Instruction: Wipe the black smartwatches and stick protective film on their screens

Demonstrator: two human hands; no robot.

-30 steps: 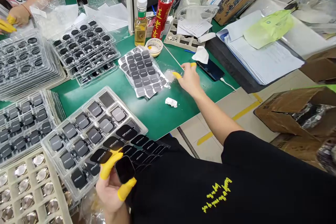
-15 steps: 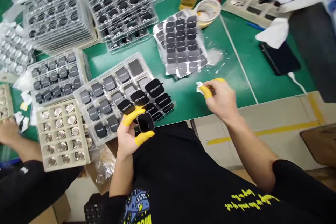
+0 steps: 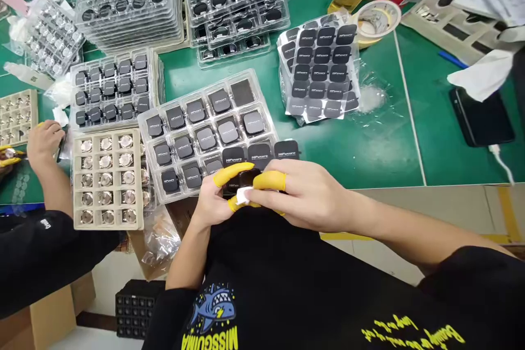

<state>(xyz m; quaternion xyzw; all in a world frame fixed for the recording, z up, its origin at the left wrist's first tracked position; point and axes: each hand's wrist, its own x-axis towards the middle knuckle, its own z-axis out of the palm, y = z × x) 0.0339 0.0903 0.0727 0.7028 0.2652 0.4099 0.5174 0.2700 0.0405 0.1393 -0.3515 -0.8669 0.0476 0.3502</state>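
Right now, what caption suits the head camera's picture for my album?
Left hand with a small dark piece, right hand with a white scrap, near a clear plastic tray.

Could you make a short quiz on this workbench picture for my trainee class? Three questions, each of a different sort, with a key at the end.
1. True or false: the left hand and the right hand both wear yellow finger covers.

2. Pick one. Which of these is the right hand touching?
A) a roll of tape
B) a small white wad
C) a tray of watches

3. Fill the gap: the cable at the end of the dark phone is ___ in colour.

Key: 1 true; 2 B; 3 white.
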